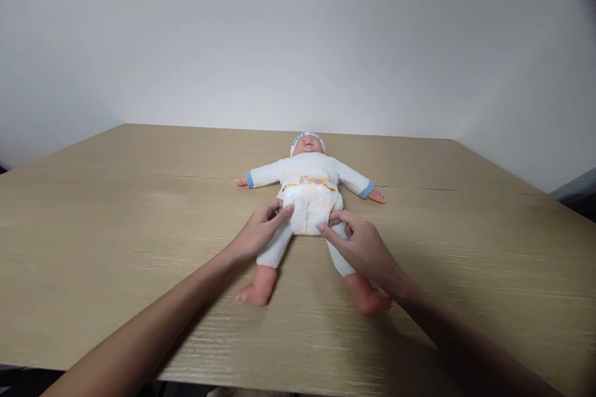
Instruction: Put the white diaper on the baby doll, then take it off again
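Note:
A baby doll (310,164) in a white outfit with blue cuffs and a printed cap lies on its back, arms spread, feet toward me. Over its hips is a white diaper (305,211) with a colourful strip at the waist. My left hand (263,229) pinches the diaper's edge at the left leg, thumb on top and fingers partly hidden beneath. On the other side, my right hand (356,239) has thumb and fingers closed on the diaper's edge by the right leg.
The doll lies on a wide wooden table (139,217) with thin seams across its top. A white partition (288,56) rises behind the table and along the right side.

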Demonstrator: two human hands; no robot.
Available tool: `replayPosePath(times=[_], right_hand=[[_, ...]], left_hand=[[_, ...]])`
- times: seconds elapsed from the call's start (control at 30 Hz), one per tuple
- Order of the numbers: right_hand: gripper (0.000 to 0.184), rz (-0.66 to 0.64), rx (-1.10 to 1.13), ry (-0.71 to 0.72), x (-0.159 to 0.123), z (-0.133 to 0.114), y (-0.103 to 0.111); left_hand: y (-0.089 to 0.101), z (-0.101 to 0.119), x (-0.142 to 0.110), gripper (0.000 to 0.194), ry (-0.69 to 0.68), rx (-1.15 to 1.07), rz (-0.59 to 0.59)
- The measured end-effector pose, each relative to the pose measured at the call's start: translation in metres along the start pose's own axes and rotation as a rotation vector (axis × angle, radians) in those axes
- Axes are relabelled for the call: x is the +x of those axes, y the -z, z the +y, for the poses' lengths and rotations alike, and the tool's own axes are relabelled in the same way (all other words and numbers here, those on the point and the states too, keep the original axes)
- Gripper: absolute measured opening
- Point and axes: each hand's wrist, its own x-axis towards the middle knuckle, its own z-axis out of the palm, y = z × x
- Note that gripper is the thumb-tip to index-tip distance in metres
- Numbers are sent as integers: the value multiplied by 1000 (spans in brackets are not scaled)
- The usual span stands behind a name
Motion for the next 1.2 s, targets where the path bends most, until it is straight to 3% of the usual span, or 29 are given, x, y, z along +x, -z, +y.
replayPosePath(times=[0.27, 0.43, 0.57, 0.7, 0.8, 0.87, 1.0, 1.1, 1.2], right_hand=[[35, 156, -21, 116, 1, 14, -6], [37, 163, 6, 188, 4, 25, -12], [29, 168, 5, 277, -7, 34, -7], [20, 210, -98, 371, -6, 66, 12], [24, 277, -280, 422, 24, 97, 26], [38, 291, -430, 394, 56, 111, 30], [59, 229, -549, 248, 115, 122, 23], [52, 147, -536, 210, 134, 123, 13], [44, 125, -521, 142, 134, 122, 7]], left_hand=[[-6, -11, 2, 49, -26, -7, 75], [-7, -9, -3, 48, -39, 62, 157], [5, -6, -12, 46, -51, 85, 159], [28, -11, -13, 46, -149, 153, 166], [42, -25, 10, 38, -231, 401, 282], [46, -37, 35, 37, -286, 631, 347], [46, -57, 86, 55, -268, 911, 329], [46, -66, 107, 53, -227, 966, 323], [48, -71, 111, 55, -180, 1016, 347]])
